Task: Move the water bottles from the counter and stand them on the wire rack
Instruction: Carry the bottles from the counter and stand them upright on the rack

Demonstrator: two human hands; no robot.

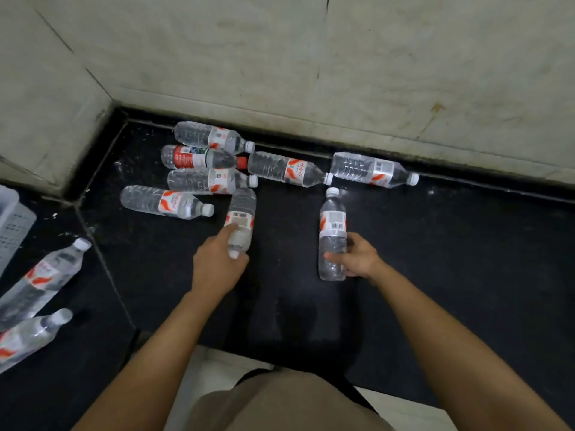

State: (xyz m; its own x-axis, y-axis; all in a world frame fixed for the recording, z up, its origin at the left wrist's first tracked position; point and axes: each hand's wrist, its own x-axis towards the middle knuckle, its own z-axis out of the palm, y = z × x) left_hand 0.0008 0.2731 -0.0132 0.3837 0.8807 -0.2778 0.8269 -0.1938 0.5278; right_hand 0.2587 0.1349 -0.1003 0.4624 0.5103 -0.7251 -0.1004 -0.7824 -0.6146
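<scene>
Counter [435, 275]: black stone, polished, faintly speckled, glossy enough to carry dim reflections. Wall [249, 57] behind its far edge: pale marbled stone, matt, stained along the base. Water bottles [193, 181]: clear ribbed plastic, shiny, with glossy printed labels and smooth white caps. Basket [12, 219] at the left edge: white perforated plastic.

kitchen-type corner – black stone counter [435, 244] | pale marble-look wall [373, 73] | white plastic basket [12, 225]

Ten clear water bottles lie on the black counter [435, 259]. One has a red label [199, 157]. Two near ones [242, 213] [333, 234] lie apart. Two more [46, 275] [28, 337] lie far left.
</scene>
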